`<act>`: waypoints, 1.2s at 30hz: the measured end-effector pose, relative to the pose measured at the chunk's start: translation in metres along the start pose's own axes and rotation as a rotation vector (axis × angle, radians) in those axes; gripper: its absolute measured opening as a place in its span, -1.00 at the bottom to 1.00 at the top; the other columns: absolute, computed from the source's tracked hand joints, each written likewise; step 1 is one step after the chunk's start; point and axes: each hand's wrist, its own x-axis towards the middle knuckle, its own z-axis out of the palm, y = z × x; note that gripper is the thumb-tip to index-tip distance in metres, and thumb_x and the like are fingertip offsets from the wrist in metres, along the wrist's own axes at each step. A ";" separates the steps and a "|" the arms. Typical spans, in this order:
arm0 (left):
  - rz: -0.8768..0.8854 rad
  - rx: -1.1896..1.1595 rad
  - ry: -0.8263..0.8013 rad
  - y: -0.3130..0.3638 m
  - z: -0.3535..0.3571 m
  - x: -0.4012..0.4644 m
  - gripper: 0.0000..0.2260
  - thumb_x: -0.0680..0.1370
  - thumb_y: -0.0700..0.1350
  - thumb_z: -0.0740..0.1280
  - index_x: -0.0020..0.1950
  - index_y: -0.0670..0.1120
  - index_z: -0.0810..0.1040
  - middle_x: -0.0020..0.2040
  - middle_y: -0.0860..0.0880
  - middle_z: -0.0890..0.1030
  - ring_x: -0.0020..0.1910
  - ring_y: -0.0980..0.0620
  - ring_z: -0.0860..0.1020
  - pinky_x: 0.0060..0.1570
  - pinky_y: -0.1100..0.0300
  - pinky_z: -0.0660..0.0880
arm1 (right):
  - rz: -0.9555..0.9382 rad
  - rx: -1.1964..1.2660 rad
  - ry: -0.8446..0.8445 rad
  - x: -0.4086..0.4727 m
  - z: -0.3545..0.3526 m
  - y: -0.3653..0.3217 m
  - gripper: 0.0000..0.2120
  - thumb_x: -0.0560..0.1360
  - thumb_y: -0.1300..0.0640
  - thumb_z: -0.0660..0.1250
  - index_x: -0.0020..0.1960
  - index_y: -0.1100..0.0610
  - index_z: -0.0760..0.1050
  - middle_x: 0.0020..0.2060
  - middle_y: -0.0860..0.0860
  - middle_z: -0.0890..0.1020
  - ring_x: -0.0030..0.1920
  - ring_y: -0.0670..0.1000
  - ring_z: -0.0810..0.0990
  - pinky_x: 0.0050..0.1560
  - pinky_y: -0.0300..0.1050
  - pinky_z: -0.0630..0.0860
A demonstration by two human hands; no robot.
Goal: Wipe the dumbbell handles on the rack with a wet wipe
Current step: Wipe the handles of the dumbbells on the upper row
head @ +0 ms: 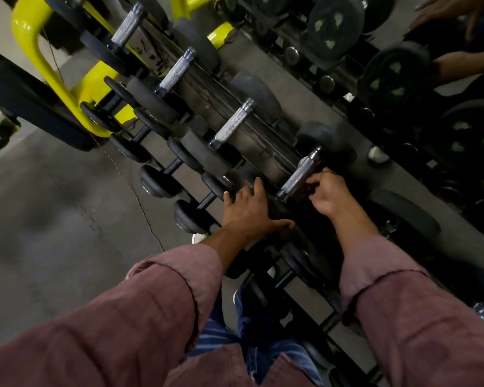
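Observation:
A black rack [266,152] runs diagonally and carries dumbbells with knurled steel handles. My right hand [329,195] is at the nearest shiny handle [298,177], with its fingers curled against the handle's right side. No wet wipe shows in that hand. My left hand [249,212] rests flat with spread fingers on the black head of the same dumbbell [277,216], thumb out to the right. Three more steel handles [234,125] [176,72] [127,25] lie further up the rack.
Smaller black dumbbells [162,177] fill a lower tier to the left. A yellow machine frame [37,48] stands at the upper left over grey floor [53,219]. A mirror at the right reflects dumbbells [397,76] and hands [453,12]. My legs stand close to the rack.

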 end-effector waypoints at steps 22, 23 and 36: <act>0.005 -0.043 0.010 0.000 0.000 0.000 0.24 0.28 0.59 0.33 0.66 -0.09 -0.15 0.56 -0.22 0.26 0.57 -0.16 0.21 0.54 -0.29 0.00 | -0.236 -1.035 -0.134 -0.046 -0.014 0.014 -0.87 0.42 0.18 0.44 -0.31 0.12 0.64 -0.45 -0.07 0.59 -0.37 -0.12 0.53 -0.27 -0.19 0.40; 0.005 -0.047 0.007 0.000 0.000 0.000 0.23 0.29 0.58 0.34 0.66 -0.09 -0.15 0.55 -0.22 0.27 0.57 -0.16 0.22 0.54 -0.30 0.01 | -0.267 -1.145 -0.104 -0.051 -0.010 0.012 -0.84 0.42 0.13 0.43 -0.33 0.13 0.62 -0.43 -0.05 0.59 -0.34 -0.07 0.54 -0.29 -0.19 0.38; 0.105 -0.046 0.204 -0.071 -0.062 0.002 -0.01 0.49 0.33 0.38 0.66 -0.14 -0.04 0.51 -0.18 0.28 0.47 -0.21 0.30 0.43 -0.12 0.32 | -0.522 -1.373 -0.073 -0.069 0.071 0.001 -0.66 0.54 -0.08 0.27 -0.25 0.12 0.59 -0.36 0.06 0.62 -0.22 0.09 0.62 -0.16 0.00 0.52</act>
